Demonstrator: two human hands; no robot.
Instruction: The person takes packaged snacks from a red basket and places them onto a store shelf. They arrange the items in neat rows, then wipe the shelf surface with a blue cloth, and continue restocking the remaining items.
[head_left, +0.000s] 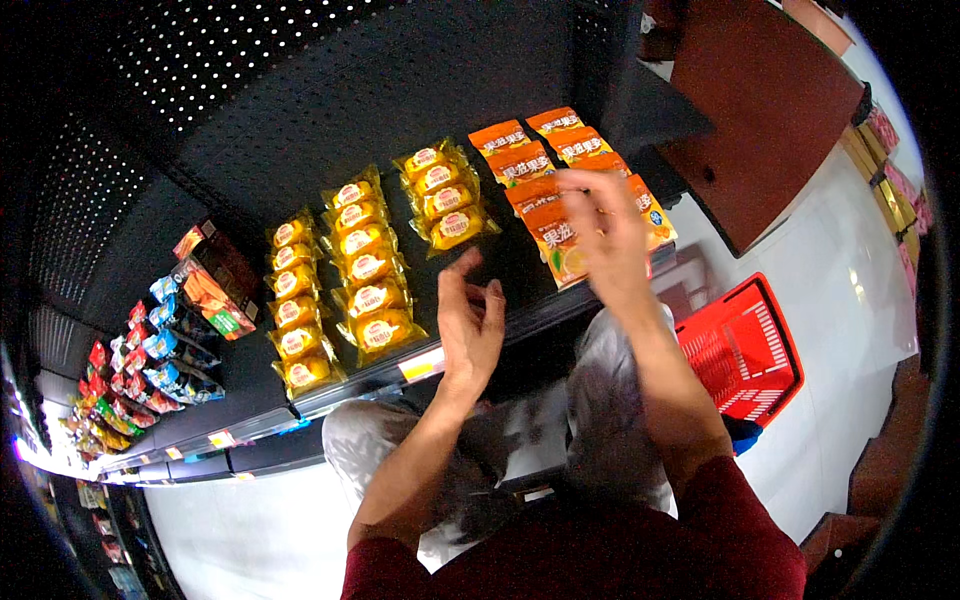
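My left hand (472, 322) is raised at the shelf's front edge, fingers curled and apart, with nothing in it. It is nearest the front of a short row of yellow-wrapped snack cakes (455, 227). Blurred by motion, my right hand (616, 232) is over two rows of orange pouches (555, 234) with fruit pictures. Its fingers look bent and apart, and I see nothing held in them. Part of the right-hand row is hidden behind that hand; whether it touches a pouch is unclear. Two longer rows of wrapped cakes (367, 266) line the shelf further left.
The black shelf (420, 292) has price tags (421, 364) along its front edge. Further left are brown snack boxes (217, 289) and blue bags (176, 345). A red plastic basket (742, 352) is on the pale floor to the right. My knees (375, 442) are close beneath the shelf edge.
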